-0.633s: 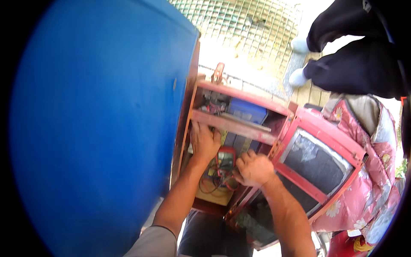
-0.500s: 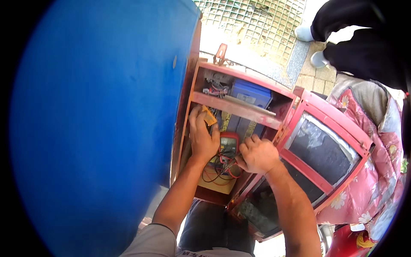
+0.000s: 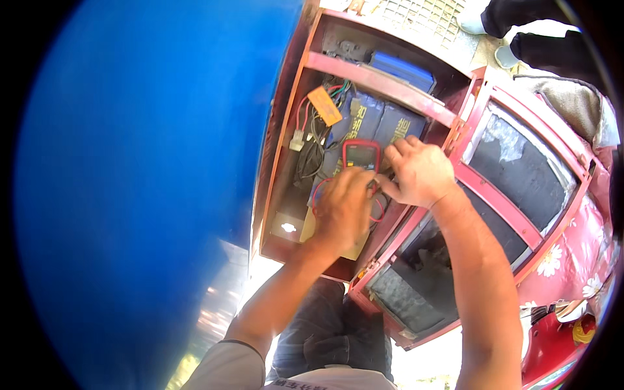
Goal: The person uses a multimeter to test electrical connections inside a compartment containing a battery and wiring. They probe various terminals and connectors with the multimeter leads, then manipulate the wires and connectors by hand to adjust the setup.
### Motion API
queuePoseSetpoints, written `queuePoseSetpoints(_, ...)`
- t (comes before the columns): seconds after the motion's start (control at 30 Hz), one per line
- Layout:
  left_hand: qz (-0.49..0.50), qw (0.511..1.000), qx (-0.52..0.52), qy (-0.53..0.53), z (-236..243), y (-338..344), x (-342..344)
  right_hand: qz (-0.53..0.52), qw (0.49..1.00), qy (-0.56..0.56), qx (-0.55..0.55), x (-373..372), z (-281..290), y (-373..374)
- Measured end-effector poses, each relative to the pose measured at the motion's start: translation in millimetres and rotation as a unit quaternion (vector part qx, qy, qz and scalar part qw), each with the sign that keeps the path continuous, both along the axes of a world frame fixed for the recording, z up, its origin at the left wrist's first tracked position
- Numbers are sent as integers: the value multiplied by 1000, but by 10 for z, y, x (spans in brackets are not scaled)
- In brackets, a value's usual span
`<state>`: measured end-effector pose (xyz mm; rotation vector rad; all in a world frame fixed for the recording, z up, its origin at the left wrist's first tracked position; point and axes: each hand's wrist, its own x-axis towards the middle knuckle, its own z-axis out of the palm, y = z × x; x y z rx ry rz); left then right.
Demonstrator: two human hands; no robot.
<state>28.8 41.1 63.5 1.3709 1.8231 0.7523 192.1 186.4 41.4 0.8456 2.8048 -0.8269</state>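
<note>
A red-framed multimeter (image 3: pixel 362 155) with a grey screen lies on dark blue batteries (image 3: pixel 365 117) inside an open reddish metal compartment. My left hand (image 3: pixel 344 207), somewhat blurred, covers the meter's lower part, its fingers drawn together; what they hold is hidden. Close to the meter's right side, my right hand (image 3: pixel 419 172) is closed with curled fingers on a dark test lead, mostly hidden by the fingers. The two hands nearly meet at the fingertips. A red lead (image 3: pixel 316 195) loops out beside my left hand. An orange rectangular piece (image 3: pixel 325 106) lies loose among wires, touched by neither hand.
A large blue panel (image 3: pixel 149 162) rises along the left. A blue box (image 3: pixel 403 70) sits behind the crossbar (image 3: pixel 377 84). The hinged, dark-paned lid (image 3: pixel 500 188) hangs open at right, beside pink flowered fabric (image 3: pixel 565 253). Another person's legs (image 3: pixel 539 45) stand at far right.
My left hand has left the orange piece and come down to the multimeter, towards my right hand. The view has shifted, so the compartment sits higher and shows more of its wires.
</note>
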Motion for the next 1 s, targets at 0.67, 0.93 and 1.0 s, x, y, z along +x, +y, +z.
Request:
queuePoseSetpoints(0.67, 65, 991, 36, -112, 42, -215, 228, 64, 997, -30, 32, -23, 10, -83)
queuePoseSetpoints(0.93, 127, 987, 49, -81, -77, -261, 229, 43, 996, -6, 79, 16, -96, -99)
queuePoseSetpoints(1.0, 199, 978, 46, -42, -284, -284, 41, 40, 996, 0, 84, 20, -104, -113)
